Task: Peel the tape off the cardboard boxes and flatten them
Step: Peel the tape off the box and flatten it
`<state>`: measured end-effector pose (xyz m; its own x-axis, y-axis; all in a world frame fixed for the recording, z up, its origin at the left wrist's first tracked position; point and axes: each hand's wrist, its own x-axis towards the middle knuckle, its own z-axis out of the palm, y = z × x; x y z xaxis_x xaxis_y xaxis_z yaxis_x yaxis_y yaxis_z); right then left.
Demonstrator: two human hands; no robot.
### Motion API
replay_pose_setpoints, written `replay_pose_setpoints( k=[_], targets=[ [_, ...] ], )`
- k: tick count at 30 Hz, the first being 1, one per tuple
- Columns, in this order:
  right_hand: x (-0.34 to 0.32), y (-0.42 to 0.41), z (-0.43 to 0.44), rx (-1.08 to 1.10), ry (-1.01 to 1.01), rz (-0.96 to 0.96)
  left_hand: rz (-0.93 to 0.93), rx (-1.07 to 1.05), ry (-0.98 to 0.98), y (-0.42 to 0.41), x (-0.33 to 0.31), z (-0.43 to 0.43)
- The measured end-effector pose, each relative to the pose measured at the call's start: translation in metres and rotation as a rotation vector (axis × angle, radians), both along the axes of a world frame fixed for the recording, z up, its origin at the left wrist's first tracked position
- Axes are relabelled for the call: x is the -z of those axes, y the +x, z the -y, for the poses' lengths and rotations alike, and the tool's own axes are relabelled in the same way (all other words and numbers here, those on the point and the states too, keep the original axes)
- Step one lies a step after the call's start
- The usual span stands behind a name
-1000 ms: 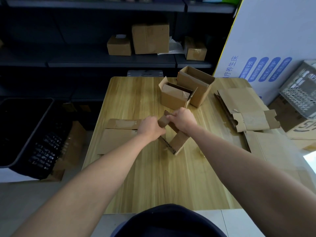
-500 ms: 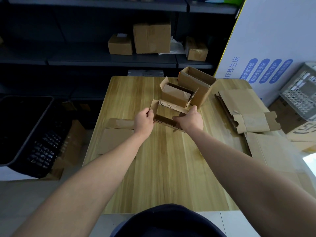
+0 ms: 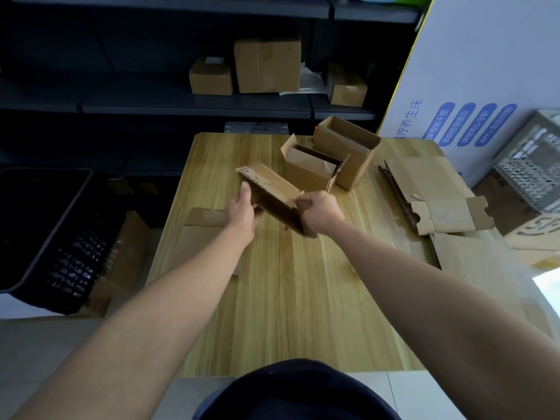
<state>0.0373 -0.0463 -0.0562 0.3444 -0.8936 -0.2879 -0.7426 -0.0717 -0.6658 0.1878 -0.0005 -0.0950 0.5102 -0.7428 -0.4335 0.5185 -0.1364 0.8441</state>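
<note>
Both hands are gripping a small cardboard box [image 3: 274,194] in the middle of the frame, over the wooden table [image 3: 288,298]. The left hand [image 3: 242,212] is curling around the box's left end, thumb lying up along the edge. The right hand [image 3: 321,212] is pinching the right end, with its fingers folded over a flap. The box is sitting tilted, its torn, notched edge pointing to the upper left. Its open side is facing down toward the camera and showing only shadow. Whether its lower corner is touching the table cannot be told.

Just behind it, right of centre, two open boxes are standing upright and touching each other: a nearer, lower box [image 3: 309,172] with its flaps spread, and a taller box [image 3: 348,153] behind. Both interiors are lying in the dark, so their contents cannot be told.

Flattened cardboard [image 3: 206,218] is lying at the table's left edge, partly under the left wrist. A pile of flattened boxes [image 3: 439,204] is spreading across the right edge. A black bin [image 3: 45,228] is standing at the left of the frame, its inside too dark to read.
</note>
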Motion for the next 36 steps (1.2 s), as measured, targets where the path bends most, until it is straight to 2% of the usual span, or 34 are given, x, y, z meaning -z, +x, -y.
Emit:
replay_pose_setpoints(
  k=[3,7,9,10,12,14,16,17,18,20,22,26,31,36],
  targets=[
    [0.005,0.004,-0.009,-0.154,0.032,0.023,-0.123,0.153,-0.024,-0.006,0.000,-0.002],
    [0.003,0.003,-0.010,-0.290,-0.039,-0.102,-0.128,0.421,-0.056,-0.003,0.008,-0.007],
    [0.003,0.001,-0.009,-0.334,0.058,-0.121,-0.089,0.445,-0.039,-0.004,0.013,-0.008],
    [0.003,0.000,-0.010,-0.332,0.179,-0.067,-0.061,0.386,0.005,-0.006,0.016,-0.008],
    [0.004,-0.002,-0.012,-0.240,0.348,0.065,0.026,0.234,0.160,-0.004,0.020,-0.008],
    [0.011,-0.006,-0.004,-0.046,0.207,0.052,0.046,0.228,0.263,0.003,0.028,-0.009],
    [0.022,-0.014,0.007,0.066,0.043,-0.109,0.049,0.305,0.347,0.011,0.034,-0.015],
    [0.027,-0.017,0.008,0.090,0.043,-0.178,0.053,0.343,0.375,0.013,0.036,-0.017],
    [0.030,-0.021,0.008,0.117,0.099,-0.210,0.057,0.369,0.387,0.013,0.038,-0.019],
    [0.036,-0.024,0.004,0.158,0.273,-0.133,0.071,0.399,0.398,0.012,0.042,-0.023],
    [0.042,-0.022,0.000,0.170,0.400,-0.078,0.132,0.419,0.444,0.013,0.050,-0.025],
    [0.060,-0.012,0.004,0.244,0.348,-0.063,0.264,0.543,0.528,0.014,0.060,-0.035],
    [0.078,-0.005,0.001,0.246,0.277,-0.223,0.594,0.722,0.638,0.011,0.070,-0.045],
    [0.104,-0.012,-0.005,0.242,0.321,-0.320,0.793,0.856,0.686,0.004,0.087,-0.043]
  ],
)
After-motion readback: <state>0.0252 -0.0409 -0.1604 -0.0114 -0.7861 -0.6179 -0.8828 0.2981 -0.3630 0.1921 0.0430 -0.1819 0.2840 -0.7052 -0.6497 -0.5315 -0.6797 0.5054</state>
